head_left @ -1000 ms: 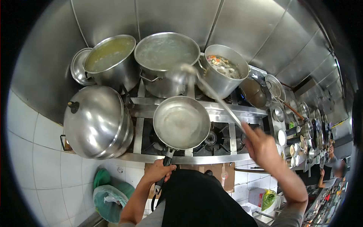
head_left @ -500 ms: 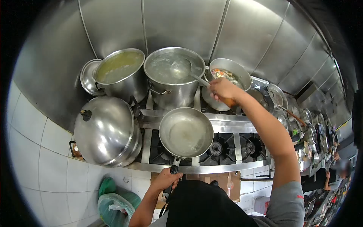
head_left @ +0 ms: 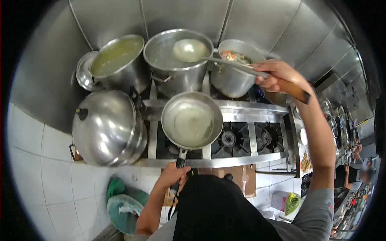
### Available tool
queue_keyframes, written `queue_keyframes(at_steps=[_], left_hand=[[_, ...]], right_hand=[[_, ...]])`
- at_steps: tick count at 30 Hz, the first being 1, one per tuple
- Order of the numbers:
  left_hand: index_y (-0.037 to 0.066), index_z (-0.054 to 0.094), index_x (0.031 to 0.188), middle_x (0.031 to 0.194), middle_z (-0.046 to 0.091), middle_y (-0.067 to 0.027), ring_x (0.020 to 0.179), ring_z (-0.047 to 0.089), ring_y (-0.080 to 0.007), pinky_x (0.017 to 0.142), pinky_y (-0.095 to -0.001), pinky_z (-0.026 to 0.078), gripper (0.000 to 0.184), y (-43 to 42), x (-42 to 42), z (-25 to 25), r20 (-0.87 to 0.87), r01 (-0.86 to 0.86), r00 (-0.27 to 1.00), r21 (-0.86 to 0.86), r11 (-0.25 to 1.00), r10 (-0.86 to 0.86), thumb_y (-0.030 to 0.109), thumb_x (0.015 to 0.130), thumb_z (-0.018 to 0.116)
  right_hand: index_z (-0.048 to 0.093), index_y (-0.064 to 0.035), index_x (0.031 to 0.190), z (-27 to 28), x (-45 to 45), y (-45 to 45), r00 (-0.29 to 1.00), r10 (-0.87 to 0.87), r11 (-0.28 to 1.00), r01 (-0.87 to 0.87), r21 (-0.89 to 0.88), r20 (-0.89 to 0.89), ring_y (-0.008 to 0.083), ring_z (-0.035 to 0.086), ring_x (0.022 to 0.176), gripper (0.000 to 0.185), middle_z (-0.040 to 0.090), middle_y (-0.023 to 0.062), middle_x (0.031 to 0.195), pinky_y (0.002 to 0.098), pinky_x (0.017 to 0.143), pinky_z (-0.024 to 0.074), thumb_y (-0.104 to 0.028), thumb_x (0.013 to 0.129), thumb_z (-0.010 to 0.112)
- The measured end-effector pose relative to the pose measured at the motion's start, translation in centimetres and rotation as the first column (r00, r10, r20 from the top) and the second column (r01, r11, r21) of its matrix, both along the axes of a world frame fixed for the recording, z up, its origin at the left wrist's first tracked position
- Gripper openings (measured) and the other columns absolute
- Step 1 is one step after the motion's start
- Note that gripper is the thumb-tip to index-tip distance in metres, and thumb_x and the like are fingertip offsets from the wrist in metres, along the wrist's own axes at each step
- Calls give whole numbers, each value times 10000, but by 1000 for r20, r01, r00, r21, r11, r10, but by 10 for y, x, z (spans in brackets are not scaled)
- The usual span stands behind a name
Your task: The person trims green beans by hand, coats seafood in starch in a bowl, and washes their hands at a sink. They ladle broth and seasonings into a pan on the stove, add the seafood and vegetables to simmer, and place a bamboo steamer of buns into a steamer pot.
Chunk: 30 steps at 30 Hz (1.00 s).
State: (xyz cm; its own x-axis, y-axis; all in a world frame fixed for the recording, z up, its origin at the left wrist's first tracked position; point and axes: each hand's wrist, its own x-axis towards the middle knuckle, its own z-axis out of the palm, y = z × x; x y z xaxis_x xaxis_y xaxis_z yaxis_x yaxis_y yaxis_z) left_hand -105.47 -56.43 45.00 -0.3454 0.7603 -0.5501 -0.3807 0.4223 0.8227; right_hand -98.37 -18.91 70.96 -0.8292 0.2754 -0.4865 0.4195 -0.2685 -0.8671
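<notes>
My left hand (head_left: 173,175) is closed around the black handle of a metal frying pan (head_left: 192,120), which sits over the front left burner with a little cloudy liquid in it. In my right hand (head_left: 279,75) is a long ladle (head_left: 227,62), gripped on its shaft near the wooden end. The ladle's bowl, full of pale liquid, is raised over the middle stockpot (head_left: 175,78) of cloudy liquid. Below my right hand and the ladle shaft stands another pot (head_left: 233,85), with chopped orange and pale pieces inside.
A large domed steel pot (head_left: 104,128) stands at the front left of the stove. Behind it are a pot of yellowish broth (head_left: 120,58) and a lid (head_left: 85,72). Front burners (head_left: 228,139) lie right of the pan. A lined bin (head_left: 122,215) is on the floor. Another person (head_left: 352,176) works at far right.
My right hand has risen and moved right, lifting the ladle out of the middle pot's liquid. My left hand still holds the pan. The camera view has shifted.
</notes>
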Motion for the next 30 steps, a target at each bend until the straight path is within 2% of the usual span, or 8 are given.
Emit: queue_keyframes(at_steps=[3, 9, 16, 22, 24, 25, 27, 30], left_hand=[[48, 516, 646, 488, 501, -23, 396, 486, -117, 405, -285, 385, 287, -2, 2, -9, 62, -32, 998, 22, 999, 31, 140, 886, 645], [58, 513, 683, 502, 499, -13, 401, 488, -106, 401, -265, 382, 264, -4, 12, -46, 40, -9, 999, 4, 1000, 8, 152, 881, 659], [57, 528, 644, 491, 501, -20, 391, 472, -111, 395, -264, 372, 277, -15, 32, -98, 43, -11, 999, -1, 1000, 11, 139, 886, 633], [60, 522, 634, 491, 487, -17, 386, 461, -113, 398, -269, 373, 278, -27, 40, -119, 11, -35, 999, -77, 996, 36, 128, 879, 633], [59, 490, 726, 492, 471, -17, 384, 459, -115, 391, -268, 379, 214, -36, 40, -139, 32, -39, 999, -77, 996, 41, 106, 861, 649], [58, 458, 819, 493, 454, -18, 382, 456, -118, 385, -267, 385, 210, -39, 39, -146, 52, -46, 997, -65, 997, 49, 85, 844, 665], [54, 464, 802, 495, 462, -22, 384, 460, -123, 385, -271, 382, 204, -40, 39, -147, 71, -74, 994, -103, 992, 81, 87, 840, 662], [48, 474, 759, 502, 475, -30, 387, 465, -134, 389, -281, 380, 195, -46, 36, -154, 26, -82, 996, -150, 985, 87, 86, 837, 649]], right_hand=[[544, 32, 1041, 3, 41, 0, 993, 114, 970, -118, 211, 29, 30, 392, 384, 223, 551, 43, 650, 183, 280, 302, -171, 955, 518], [481, 20, 1312, -12, 97, -52, 967, -43, 997, 25, 74, 252, 44, 421, 406, 416, 562, 39, 676, 178, 311, 315, -134, 930, 538], [454, 3, 1351, -134, 135, -94, 927, 61, 998, -50, -40, 370, 84, 480, 498, 476, 549, 38, 713, 225, 434, 393, -179, 930, 582], [473, -14, 1342, -234, 151, -136, 930, 135, 975, -185, 119, 342, 172, 552, 486, 457, 599, 77, 679, 303, 484, 462, -142, 914, 568], [478, -32, 1326, -240, 155, -148, 928, 241, 728, -366, 580, 283, 330, 618, 585, 474, 634, 170, 750, 412, 574, 496, -134, 877, 591], [478, -32, 1326, -250, 162, -151, 929, 233, 735, -362, 574, 287, 330, 618, 585, 474, 634, 170, 750, 412, 574, 496, -134, 877, 591], [469, -101, 1356, -276, 173, -155, 942, 252, 269, -287, 919, 221, 264, 639, 650, 504, 639, 130, 779, 378, 522, 461, -147, 874, 611], [476, -96, 1316, -297, 180, -153, 934, 203, 295, -345, 891, 295, 357, 635, 728, 492, 624, 136, 888, 433, 589, 495, -181, 855, 626]])
